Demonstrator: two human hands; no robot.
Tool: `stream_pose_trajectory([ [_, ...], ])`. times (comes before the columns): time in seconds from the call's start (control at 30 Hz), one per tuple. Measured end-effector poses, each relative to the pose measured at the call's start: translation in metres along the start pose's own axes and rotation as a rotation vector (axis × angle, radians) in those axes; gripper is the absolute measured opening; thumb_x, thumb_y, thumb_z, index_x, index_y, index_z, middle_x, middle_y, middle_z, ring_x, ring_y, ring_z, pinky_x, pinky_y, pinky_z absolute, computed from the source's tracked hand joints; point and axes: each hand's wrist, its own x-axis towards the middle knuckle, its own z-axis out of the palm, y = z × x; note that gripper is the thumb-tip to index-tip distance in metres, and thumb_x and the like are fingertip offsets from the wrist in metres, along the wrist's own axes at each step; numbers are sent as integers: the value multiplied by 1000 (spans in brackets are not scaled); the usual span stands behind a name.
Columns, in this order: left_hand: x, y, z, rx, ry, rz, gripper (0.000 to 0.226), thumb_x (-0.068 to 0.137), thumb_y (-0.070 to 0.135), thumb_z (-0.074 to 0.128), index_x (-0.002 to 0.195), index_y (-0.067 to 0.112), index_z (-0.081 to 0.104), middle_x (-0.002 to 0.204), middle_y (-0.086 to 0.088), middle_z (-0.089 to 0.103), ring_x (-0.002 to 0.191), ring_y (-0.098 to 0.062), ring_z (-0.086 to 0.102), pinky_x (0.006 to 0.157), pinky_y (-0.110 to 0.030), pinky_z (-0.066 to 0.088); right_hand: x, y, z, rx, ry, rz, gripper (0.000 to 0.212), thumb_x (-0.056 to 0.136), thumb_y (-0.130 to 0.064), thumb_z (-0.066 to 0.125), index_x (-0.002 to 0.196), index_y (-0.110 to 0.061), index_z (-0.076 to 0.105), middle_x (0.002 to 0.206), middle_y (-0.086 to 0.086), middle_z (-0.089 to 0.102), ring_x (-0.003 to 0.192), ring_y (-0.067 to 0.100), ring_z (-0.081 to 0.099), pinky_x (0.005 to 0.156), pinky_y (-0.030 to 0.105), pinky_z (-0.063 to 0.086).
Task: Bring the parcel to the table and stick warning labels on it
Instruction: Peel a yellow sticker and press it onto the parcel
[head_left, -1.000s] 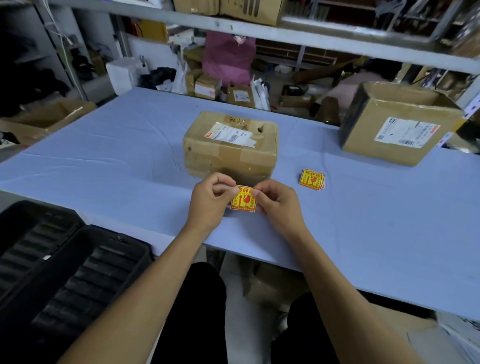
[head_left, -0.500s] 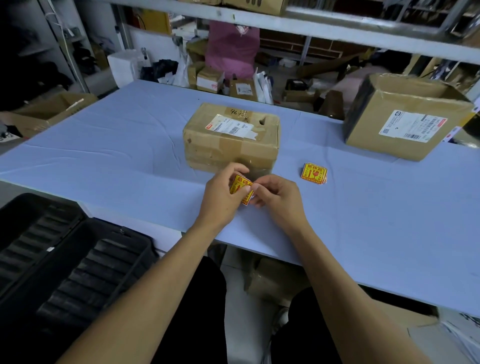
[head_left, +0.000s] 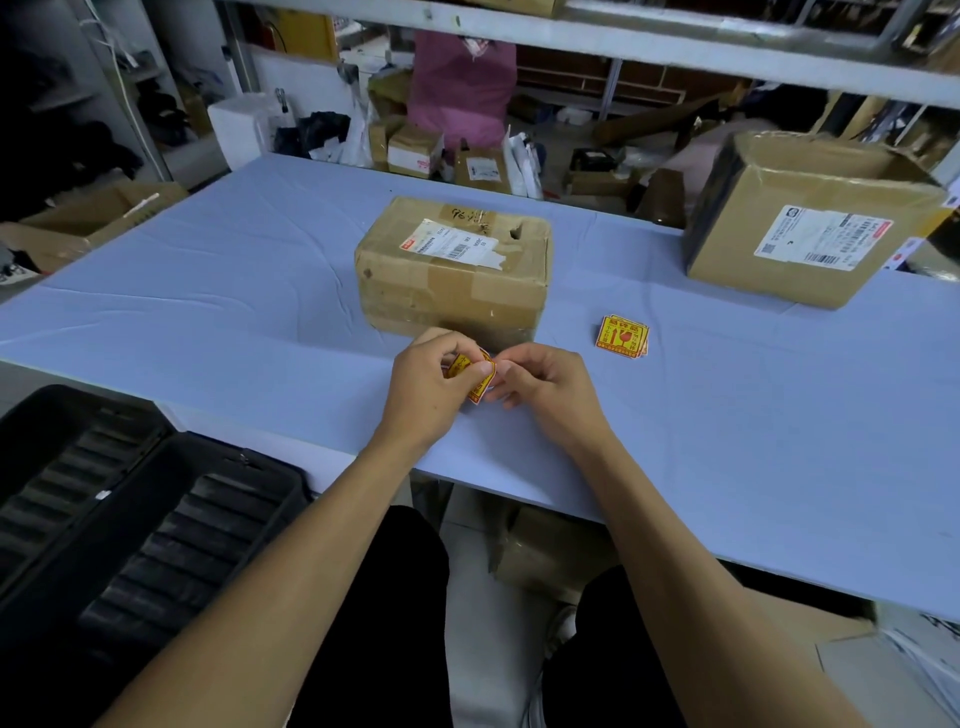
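Observation:
The parcel (head_left: 452, 270), a taped brown cardboard box with a white shipping label on top, sits in the middle of the blue table (head_left: 234, 301). Just in front of it, above the table, my left hand (head_left: 431, 387) and my right hand (head_left: 545, 395) pinch one yellow and red warning label (head_left: 475, 384) between their fingertips. The label is bent and partly hidden by my left thumb. A small stack of the same warning labels (head_left: 621, 336) lies flat on the table to the right of the parcel.
A larger open cardboard box (head_left: 810, 223) stands at the table's far right. A black ribbed case (head_left: 135, 525) lies open at the lower left, beside the table's near edge. Shelves, small boxes and bags crowd the space behind the table.
The label faced me flat between both hands; now it is turned and curled under my left thumb. Both hands have stayed in front of the parcel.

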Motion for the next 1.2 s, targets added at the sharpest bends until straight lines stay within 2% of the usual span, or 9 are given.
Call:
stream_pose_trajectory([
  [0.27,1,1,-3,-78,-5,-30,7,80,26,79,75,26,74,102,4,66,93,-12,65,82,-30,54,-2,-3,-1,-21,-11,-8,13,95,-4,60,99,1,72,82,13,75,71,13,73,62,21,54],
  [0.43,0,2,-4,-111,-15,-61,15,80,27,79,66,31,74,100,4,66,92,-17,67,83,-43,57,-4,-4,0,-46,-17,-11,11,89,-4,67,93,-11,74,81,7,77,75,12,72,64,23,54],
  [0.5,0,2,-3,-88,-23,-61,17,82,25,78,66,30,74,101,5,66,95,-17,66,85,-42,57,-5,-5,1,-61,-11,-13,12,88,-5,69,90,-15,75,80,5,78,76,11,72,64,22,54],
  [0.63,-1,1,-3,-91,-20,-51,12,80,26,76,68,26,74,101,4,66,94,-20,67,84,-39,57,-4,-4,0,-78,-1,-27,12,89,-5,67,95,-7,77,82,7,78,77,13,72,63,24,55],
  [0.73,0,-1,-3,-100,-21,-54,11,83,20,76,72,22,75,103,1,67,95,-22,67,82,-35,56,-4,-4,0,-64,8,-21,12,89,-4,67,93,-9,77,82,6,78,78,13,73,63,23,55],
  [0.83,0,-2,-5,-136,-44,-63,6,83,17,76,77,16,77,106,0,67,98,-20,67,79,-24,53,-4,-4,0,-60,11,-18,10,85,-4,71,93,-8,77,84,7,78,76,9,70,66,26,55],
  [0.97,0,-2,-8,-144,-47,-48,9,83,12,76,78,19,76,107,-3,69,95,-15,66,74,-11,47,-3,-4,-1,-54,9,-30,12,87,-5,70,96,-8,77,85,4,78,79,11,72,64,25,57],
  [1.1,-1,-3,-7,-158,-35,-41,8,83,12,75,80,19,76,102,-2,72,93,-14,68,77,-17,51,-3,-4,-2,-50,-13,-38,14,91,-5,66,100,-7,77,86,8,77,81,12,74,64,23,58],
  [1.2,-1,-3,-8,-157,-24,-31,12,82,10,76,78,21,75,97,2,72,90,-11,68,77,-14,51,-3,-3,-3,-38,-32,-39,17,94,-3,61,103,-5,75,87,9,77,81,9,75,64,23,57],
])
